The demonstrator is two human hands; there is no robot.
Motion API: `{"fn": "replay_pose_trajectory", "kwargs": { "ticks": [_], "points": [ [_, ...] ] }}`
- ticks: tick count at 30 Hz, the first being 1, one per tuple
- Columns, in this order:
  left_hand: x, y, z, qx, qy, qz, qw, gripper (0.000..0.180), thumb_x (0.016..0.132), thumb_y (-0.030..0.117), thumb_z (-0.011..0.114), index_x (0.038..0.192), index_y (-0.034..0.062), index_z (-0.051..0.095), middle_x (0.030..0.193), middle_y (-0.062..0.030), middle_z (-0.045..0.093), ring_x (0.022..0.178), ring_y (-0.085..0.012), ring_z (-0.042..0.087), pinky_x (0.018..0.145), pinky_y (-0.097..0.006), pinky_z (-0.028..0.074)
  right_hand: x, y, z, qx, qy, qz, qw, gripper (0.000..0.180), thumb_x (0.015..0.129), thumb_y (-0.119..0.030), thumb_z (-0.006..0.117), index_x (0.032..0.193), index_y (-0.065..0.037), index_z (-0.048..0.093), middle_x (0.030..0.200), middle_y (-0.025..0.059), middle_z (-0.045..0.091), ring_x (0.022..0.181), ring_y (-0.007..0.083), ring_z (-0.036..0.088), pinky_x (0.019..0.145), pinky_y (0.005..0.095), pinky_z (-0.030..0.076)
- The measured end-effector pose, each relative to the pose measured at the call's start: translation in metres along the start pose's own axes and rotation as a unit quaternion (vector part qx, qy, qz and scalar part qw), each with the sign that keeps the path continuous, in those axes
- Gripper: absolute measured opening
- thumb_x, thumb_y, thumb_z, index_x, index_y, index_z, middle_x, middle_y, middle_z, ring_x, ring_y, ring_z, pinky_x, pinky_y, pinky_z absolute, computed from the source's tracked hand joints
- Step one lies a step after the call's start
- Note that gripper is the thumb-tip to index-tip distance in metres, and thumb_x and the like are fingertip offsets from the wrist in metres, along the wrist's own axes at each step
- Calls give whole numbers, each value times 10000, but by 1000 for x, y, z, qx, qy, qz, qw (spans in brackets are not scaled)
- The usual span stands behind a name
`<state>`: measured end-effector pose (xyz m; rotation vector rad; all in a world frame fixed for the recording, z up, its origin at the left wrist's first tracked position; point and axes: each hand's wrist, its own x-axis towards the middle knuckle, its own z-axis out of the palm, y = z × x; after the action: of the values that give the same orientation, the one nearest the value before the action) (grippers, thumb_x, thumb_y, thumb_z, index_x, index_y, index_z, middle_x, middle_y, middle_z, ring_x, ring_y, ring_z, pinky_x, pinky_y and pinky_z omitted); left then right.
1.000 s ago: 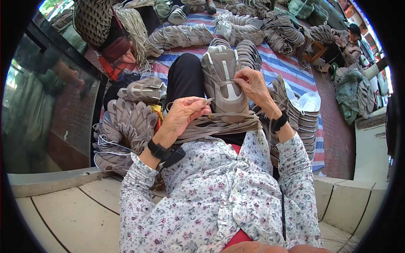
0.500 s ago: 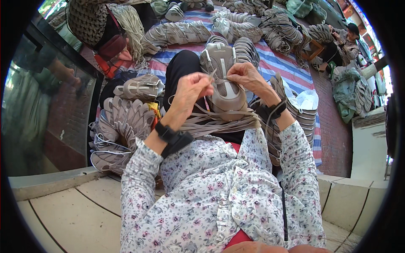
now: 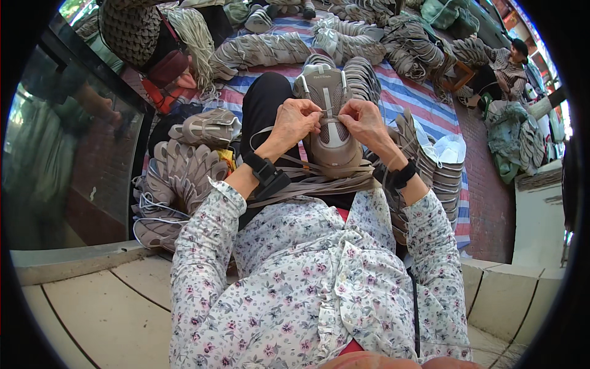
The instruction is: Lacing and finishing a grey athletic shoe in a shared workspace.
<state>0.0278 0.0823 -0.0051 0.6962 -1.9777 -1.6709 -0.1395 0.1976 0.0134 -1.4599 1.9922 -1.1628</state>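
A taupe mesh shoe upper [image 3: 335, 152] rests over my lap, its toe toward me and its tongue pointing away. Over the eyelet area, my left hand [image 3: 292, 128] pinches a thin pale shoelace at the upper's left edge. Opposite it, my right hand [image 3: 367, 125] is closed in a pinch at the right edge, on the lace too. The fingertips of both hands nearly meet over the tongue, and they partly hide the lace. Below the toe, a bundle of loose taupe shoelaces [image 3: 307, 186] lies across my lap.
Fanned shoe uppers [image 3: 178, 169] are piled at my left, and a stacked row of uppers [image 3: 447, 166] stands at my right. More rows lie on a striped sheet [image 3: 409, 101] ahead. A glass panel [image 3: 67, 160] borders the left. Another person [image 3: 510, 67] sits at far right.
My left hand has moved right and down onto the upper's edge, its pinch now close to the right hand. The right hand has shifted slightly. The upper remains on my lap.
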Motion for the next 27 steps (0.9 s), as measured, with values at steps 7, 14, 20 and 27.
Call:
{"fn": "replay_pose_trajectory", "kwargs": {
  "ticks": [7, 14, 20, 27],
  "points": [
    [-4, 0, 1, -130, 7, -32, 991, 167, 920, 115, 628, 977, -41, 645, 782, -81, 679, 662, -119, 670, 605, -215, 560, 12, -6, 0, 9, -47, 16, 999, 75, 797, -57, 658, 797, 18, 663, 664, 34, 617, 611, 102, 557, 574, 264, 455],
    [-5, 1, 0, -194, 24, -31, 980, 161, 919, 121, 616, 924, -38, 640, 723, -64, 652, 595, -111, 633, 560, -220, 542, 20, -1, 2, 50, -75, -34, 995, 53, 772, -32, 659, 783, 20, 660, 637, 48, 606, 569, 131, 542, 543, 288, 439],
    [-11, -5, -4, -220, 38, -45, 974, 174, 924, 213, 651, 968, 45, 643, 711, -1, 630, 561, -30, 566, 497, -154, 442, 2, -16, 2, -160, 29, -195, 967, 77, 710, 52, 597, 756, 19, 647, 777, 207, 600, 750, 387, 610, 651, 420, 476],
    [-13, -5, -7, -288, 56, 9, 956, 159, 938, 163, 631, 1005, 19, 641, 796, -19, 657, 511, -1, 469, 474, -133, 387, 1, -32, 10, -182, 25, -208, 961, 142, 786, 76, 504, 905, 11, 542, 835, 200, 600, 788, 395, 598, 666, 438, 465]
  ]
}}
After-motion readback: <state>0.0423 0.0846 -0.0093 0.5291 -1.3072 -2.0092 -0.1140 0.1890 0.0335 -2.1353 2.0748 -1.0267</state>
